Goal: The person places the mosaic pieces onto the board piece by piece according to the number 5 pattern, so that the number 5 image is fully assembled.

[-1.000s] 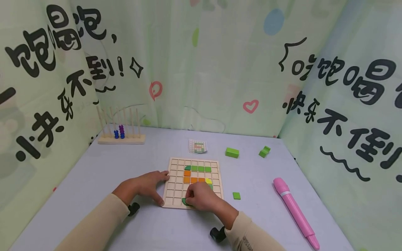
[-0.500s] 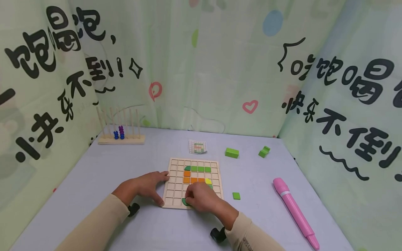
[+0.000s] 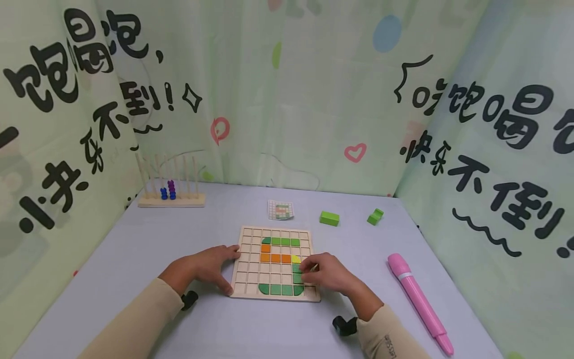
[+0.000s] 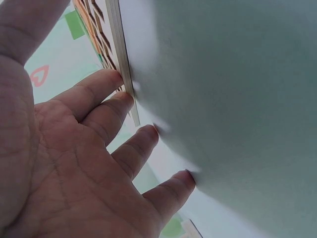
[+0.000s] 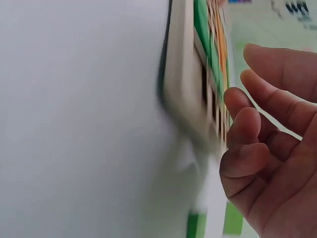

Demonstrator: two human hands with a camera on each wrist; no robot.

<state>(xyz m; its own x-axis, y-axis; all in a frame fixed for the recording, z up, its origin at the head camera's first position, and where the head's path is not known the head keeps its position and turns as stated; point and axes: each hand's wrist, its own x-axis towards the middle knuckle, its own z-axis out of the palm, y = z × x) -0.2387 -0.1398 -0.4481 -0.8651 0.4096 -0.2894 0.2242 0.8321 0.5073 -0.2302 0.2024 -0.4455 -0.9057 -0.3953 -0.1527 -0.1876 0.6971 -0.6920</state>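
A wooden grid board (image 3: 248,274) lies on the table in the head view. Set in it are a light green tile row (image 3: 285,242), orange tiles (image 3: 275,258), a yellow tile (image 3: 296,259) and a dark green tile row (image 3: 275,289) near the front edge. My left hand (image 3: 208,267) spreads along the board's left side, thumb at the near corner. In the left wrist view, two fingertips (image 4: 124,96) meet its edge. Over the board's right side, my right hand (image 3: 332,273) has loosely bent fingers, and the right wrist view shows nothing between them.
Behind the board lie a printed pattern card (image 3: 280,210), a green block (image 3: 329,218) and smaller green pieces (image 3: 375,216). A wooden bead rack (image 3: 172,200) stands back left. A thick pink pen (image 3: 419,301) lies at right. Printed curtains (image 3: 287,99) enclose the table.
My right hand has moved right from the board's front middle, uncovering the dark green tiles there. The loose green tile right of the board is now hidden in the head view. Left hand stays.
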